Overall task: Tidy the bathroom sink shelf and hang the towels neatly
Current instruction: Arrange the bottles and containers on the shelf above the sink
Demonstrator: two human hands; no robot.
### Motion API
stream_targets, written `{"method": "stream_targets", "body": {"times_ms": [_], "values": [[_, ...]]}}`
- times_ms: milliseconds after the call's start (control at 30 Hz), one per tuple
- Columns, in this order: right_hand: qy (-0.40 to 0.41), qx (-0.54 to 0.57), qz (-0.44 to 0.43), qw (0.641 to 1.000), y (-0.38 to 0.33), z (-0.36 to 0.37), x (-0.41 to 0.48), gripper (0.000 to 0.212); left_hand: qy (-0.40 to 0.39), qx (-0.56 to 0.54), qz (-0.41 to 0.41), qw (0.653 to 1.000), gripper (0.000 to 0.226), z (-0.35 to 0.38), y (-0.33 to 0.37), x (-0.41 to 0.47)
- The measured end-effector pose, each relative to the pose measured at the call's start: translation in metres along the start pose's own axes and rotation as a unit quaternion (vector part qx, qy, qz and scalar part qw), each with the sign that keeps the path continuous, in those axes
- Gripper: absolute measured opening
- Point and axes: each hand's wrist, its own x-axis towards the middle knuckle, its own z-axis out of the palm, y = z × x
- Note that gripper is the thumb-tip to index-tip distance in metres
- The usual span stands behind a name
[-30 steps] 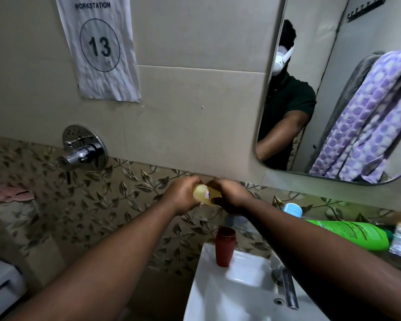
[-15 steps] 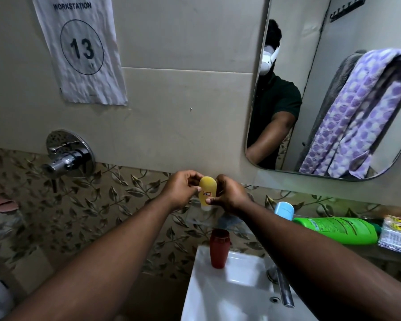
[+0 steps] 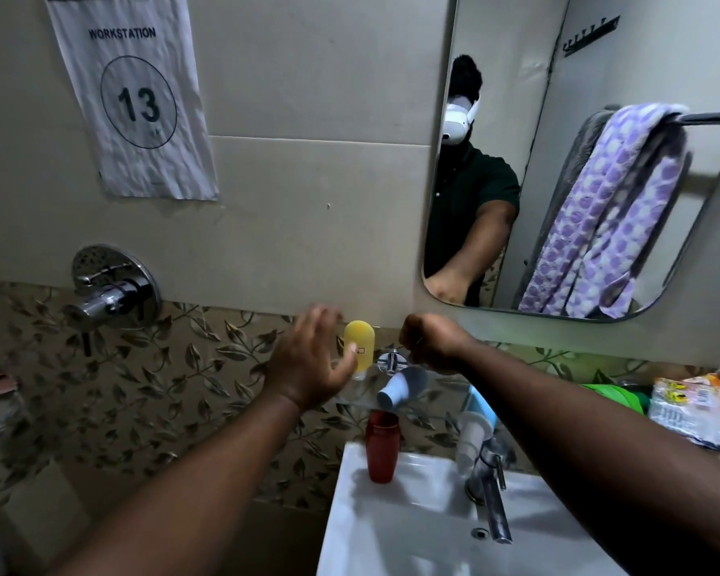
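A small yellow bottle (image 3: 359, 347) stands upright, cap down, on the glass shelf (image 3: 350, 399) against the wall. My left hand (image 3: 308, 363) hovers just left of it, fingers spread, with the thumb near the bottle's lower part. To the right of the bottle my right hand (image 3: 431, 342) is curled into a loose fist with nothing visible in it. A grey and white bottle (image 3: 402, 386) lies on its side on the shelf below that hand. A purple-spotted towel (image 3: 607, 218) and a grey one show in the mirror, draped over a rail.
A red bottle (image 3: 382, 449) stands on the white sink's (image 3: 391, 534) back rim beside the chrome tap (image 3: 493, 505). A blue-capped tube (image 3: 476, 426), a green bottle (image 3: 618, 399) and a packet (image 3: 699, 409) lie further right on the shelf. A chrome wall valve (image 3: 113, 293) sticks out at left.
Both hands held the yellow bottle; it now stands on the shelf. My left hand has spread open beside it and my right hand has drawn away to the right.
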Motion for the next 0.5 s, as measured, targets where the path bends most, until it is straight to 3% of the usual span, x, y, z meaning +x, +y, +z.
{"method": "stream_targets", "body": {"times_ms": [67, 167, 300, 500], "values": [[0.007, -0.034, 0.012, 0.999, 0.007, -0.007, -0.004, 0.024, -0.06, 0.0, 0.081, 0.995, 0.05, 0.01, 0.016, -0.007], [0.014, -0.07, 0.033, 0.997, 0.012, -0.009, -0.011, 0.02, -0.18, -0.008, 0.1, 0.978, 0.065, 0.021, 0.047, -0.01], [0.005, -0.05, 0.063, 0.997, 0.015, -0.006, -0.016, 0.016, -0.283, -0.012, -0.006, 0.959, 0.074, 0.031, 0.072, -0.008], [-0.017, -0.034, 0.072, 0.997, 0.016, 0.001, -0.021, 0.023, -0.284, -0.026, -0.091, 0.954, 0.038, 0.038, 0.083, -0.007]]}}
